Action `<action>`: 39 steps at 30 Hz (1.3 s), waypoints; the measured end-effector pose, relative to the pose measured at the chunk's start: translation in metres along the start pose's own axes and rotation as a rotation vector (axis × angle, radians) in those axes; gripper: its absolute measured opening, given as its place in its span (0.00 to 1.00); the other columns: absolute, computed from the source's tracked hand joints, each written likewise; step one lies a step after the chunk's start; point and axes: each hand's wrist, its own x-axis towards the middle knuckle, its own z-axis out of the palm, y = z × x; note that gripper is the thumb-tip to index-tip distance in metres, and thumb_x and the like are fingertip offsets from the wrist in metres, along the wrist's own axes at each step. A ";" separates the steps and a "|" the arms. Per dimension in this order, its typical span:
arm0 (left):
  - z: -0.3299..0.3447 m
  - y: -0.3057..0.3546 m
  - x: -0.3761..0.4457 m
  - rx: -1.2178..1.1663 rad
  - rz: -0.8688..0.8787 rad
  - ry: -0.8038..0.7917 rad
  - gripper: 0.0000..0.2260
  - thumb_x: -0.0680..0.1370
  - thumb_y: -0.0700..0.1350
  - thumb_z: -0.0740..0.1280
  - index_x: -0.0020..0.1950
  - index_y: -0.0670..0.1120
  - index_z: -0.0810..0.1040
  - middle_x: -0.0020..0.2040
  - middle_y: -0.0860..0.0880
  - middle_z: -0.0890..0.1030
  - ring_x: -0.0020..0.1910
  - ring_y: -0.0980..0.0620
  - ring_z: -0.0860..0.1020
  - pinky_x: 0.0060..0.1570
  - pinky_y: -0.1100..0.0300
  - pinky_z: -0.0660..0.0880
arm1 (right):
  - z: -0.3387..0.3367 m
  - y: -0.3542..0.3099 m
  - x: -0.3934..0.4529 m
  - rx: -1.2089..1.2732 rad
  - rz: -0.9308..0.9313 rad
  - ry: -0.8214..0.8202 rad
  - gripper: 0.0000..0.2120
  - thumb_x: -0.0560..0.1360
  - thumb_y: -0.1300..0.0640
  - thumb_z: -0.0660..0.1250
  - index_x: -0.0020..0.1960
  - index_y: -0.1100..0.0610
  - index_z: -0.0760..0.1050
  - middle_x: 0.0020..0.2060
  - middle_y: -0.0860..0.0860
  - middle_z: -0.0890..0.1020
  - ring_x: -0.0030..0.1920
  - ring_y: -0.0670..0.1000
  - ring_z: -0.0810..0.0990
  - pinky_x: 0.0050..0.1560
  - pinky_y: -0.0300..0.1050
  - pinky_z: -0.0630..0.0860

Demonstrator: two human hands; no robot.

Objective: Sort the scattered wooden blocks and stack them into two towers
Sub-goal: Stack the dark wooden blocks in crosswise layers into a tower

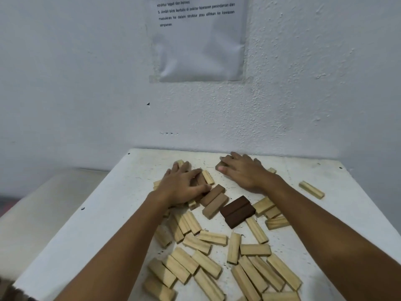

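Several pale wooden blocks (208, 263) lie scattered flat over the near half of the white table (104, 224). Two dark brown blocks (237, 211) lie side by side in the middle. Two mid-brown blocks (213, 199) lie just left of them. My left hand (184, 187) lies palm down over a small heap of brown and pale blocks, fingers spread. My right hand (243, 172) rests flat on a brown block (219, 166) near the far edge, covering most of it.
One pale block (311, 190) lies apart at the right. A white wall (86, 83) stands right behind the table, with a printed sheet (199, 40) taped to it. The table's left edge drops to a lower beige surface (32, 213).
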 end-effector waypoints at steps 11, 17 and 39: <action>0.002 0.016 -0.045 -0.073 0.035 -0.141 0.39 0.65 0.68 0.57 0.77 0.61 0.59 0.80 0.50 0.46 0.79 0.46 0.41 0.74 0.41 0.39 | 0.007 -0.011 -0.062 0.233 -0.190 -0.090 0.19 0.81 0.56 0.59 0.71 0.46 0.70 0.75 0.48 0.65 0.75 0.49 0.60 0.74 0.53 0.56; 0.002 0.027 -0.075 -0.174 0.140 0.013 0.37 0.64 0.62 0.62 0.74 0.60 0.65 0.79 0.52 0.55 0.79 0.49 0.43 0.73 0.37 0.36 | 0.003 -0.006 -0.115 0.331 -0.212 0.085 0.17 0.78 0.60 0.63 0.65 0.50 0.77 0.68 0.48 0.74 0.69 0.47 0.71 0.68 0.48 0.69; 0.012 0.055 -0.089 0.006 0.447 0.087 0.24 0.73 0.60 0.70 0.66 0.51 0.77 0.67 0.55 0.74 0.65 0.54 0.66 0.63 0.44 0.66 | 0.012 -0.008 -0.179 0.185 -0.082 0.239 0.22 0.74 0.48 0.70 0.67 0.50 0.75 0.60 0.46 0.78 0.62 0.47 0.71 0.64 0.50 0.69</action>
